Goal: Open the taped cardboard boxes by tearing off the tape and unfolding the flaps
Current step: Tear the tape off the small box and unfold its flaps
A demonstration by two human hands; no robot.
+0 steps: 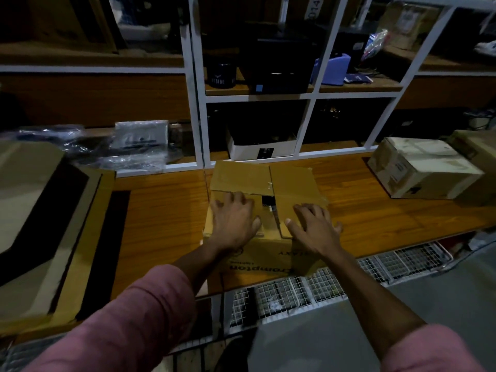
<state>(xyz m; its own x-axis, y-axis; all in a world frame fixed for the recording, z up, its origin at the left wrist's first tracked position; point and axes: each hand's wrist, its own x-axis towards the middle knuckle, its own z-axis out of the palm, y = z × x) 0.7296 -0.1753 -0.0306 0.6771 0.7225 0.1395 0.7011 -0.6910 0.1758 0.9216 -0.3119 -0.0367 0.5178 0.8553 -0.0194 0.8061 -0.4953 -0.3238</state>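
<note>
A brown cardboard box point(257, 261) with printed lettering on its near side stands on the wooden table point(166, 210) in front of me. Its far flaps point(241, 175) are folded up and back, and a dark gap shows down the middle of the top. My left hand point(234, 222) lies flat with fingers spread on the near left flap. Spread the same way, my right hand point(314, 226) rests on the near right flap point(298, 189). Neither hand grips anything. A second, pale taped box point(421, 170) sits at the table's right end.
A large opened carton point(40, 224) fills the left side of the table. White-framed shelves point(308, 96) with boxes and dark items rise behind. Plastic-wrapped packets point(107, 146) lie on the back left. A white wire rack point(322, 288) runs below the table's front edge.
</note>
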